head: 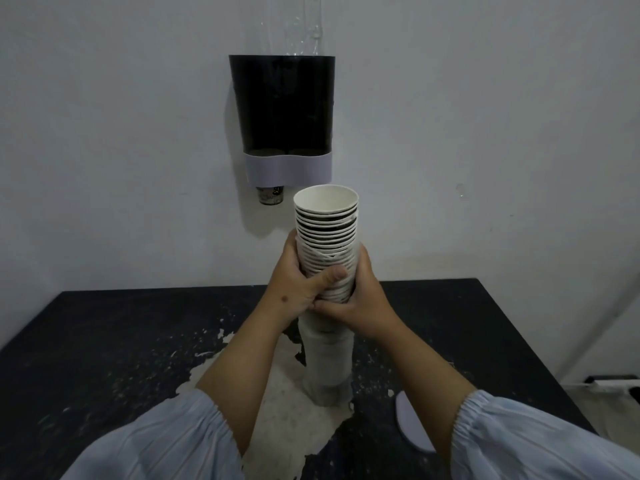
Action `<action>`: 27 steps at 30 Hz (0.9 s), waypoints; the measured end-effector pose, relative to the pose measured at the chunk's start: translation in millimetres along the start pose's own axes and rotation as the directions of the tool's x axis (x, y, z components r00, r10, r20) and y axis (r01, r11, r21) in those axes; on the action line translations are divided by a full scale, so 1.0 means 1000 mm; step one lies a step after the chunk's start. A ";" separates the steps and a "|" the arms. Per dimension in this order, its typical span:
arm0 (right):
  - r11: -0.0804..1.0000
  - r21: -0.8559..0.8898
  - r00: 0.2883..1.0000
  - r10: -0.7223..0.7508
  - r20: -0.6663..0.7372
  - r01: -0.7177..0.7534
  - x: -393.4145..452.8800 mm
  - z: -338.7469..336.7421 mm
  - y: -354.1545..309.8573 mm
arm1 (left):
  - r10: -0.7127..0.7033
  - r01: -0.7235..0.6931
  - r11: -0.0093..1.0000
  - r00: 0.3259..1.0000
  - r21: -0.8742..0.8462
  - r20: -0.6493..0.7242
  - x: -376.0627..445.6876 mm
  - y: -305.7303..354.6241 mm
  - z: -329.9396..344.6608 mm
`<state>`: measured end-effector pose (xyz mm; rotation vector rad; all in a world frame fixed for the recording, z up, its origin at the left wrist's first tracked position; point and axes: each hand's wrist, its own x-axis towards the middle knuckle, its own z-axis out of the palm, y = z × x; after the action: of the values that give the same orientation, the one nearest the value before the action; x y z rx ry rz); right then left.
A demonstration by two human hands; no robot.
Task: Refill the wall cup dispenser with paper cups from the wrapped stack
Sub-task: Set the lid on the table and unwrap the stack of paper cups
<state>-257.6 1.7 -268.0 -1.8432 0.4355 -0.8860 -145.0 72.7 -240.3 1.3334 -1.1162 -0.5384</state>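
Nearest us, our two pale blue sleeves (166, 441) frame the view, and a pale lilac disc (410, 424) lies on the dark, flaking tabletop (104, 341) by our right forearm. Between the forearms the wrapped stack (327, 365) stands upright on the tabletop, its lower part inside cloudy plastic (the wrap reaches just under our hands). Our left hand (298, 285) has its grip closed around the paper cups (327, 237), thumb across the front; our right hand (360, 299) grips the same cups from the other side, just below. The cups rise above both hands, mouth up. Beyond, on the white wall (104, 133), hangs the dispenser (284, 109), dark above a pale band, one cup bottom (270, 195) poking out below it.
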 end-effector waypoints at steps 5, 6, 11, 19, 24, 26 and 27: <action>0.998 0.002 0.998 0.065 0.014 -0.065 -0.009 0.004 0.021 | -0.066 0.065 0.998 0.997 0.020 0.044 -0.010 -0.025 0.003; 0.997 0.004 0.997 0.075 0.018 -0.075 -0.010 0.005 0.024 | -0.087 0.086 0.996 0.995 0.020 0.051 -0.013 -0.029 0.003; 0.992 -0.011 0.992 0.127 0.020 -0.127 -0.020 0.010 0.043 | -0.184 0.185 0.983 0.980 -0.011 0.069 -0.022 -0.041 0.004; 0.982 -0.022 0.979 0.188 0.078 -0.187 -0.029 0.009 0.052 | -0.271 0.261 0.960 0.959 0.105 0.089 -0.031 -0.054 0.007; 0.981 -0.052 0.966 0.194 0.173 -0.188 -0.029 -0.005 0.042 | -0.303 0.280 0.947 0.941 0.157 0.148 -0.034 -0.047 -0.001; 0.983 -0.021 0.969 0.182 0.167 -0.181 -0.027 -0.011 0.034 | -0.260 0.252 0.965 0.954 0.073 0.148 -0.032 -0.041 -0.006; 0.985 -0.003 0.973 0.168 0.156 -0.170 -0.025 -0.013 0.029 | -0.234 0.232 0.972 0.964 0.024 0.126 -0.030 -0.037 -0.007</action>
<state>-281.4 -2.6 -300.2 -1.8202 0.4803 -0.6227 -141.3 93.2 -283.3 1.4644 -1.0717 -0.8022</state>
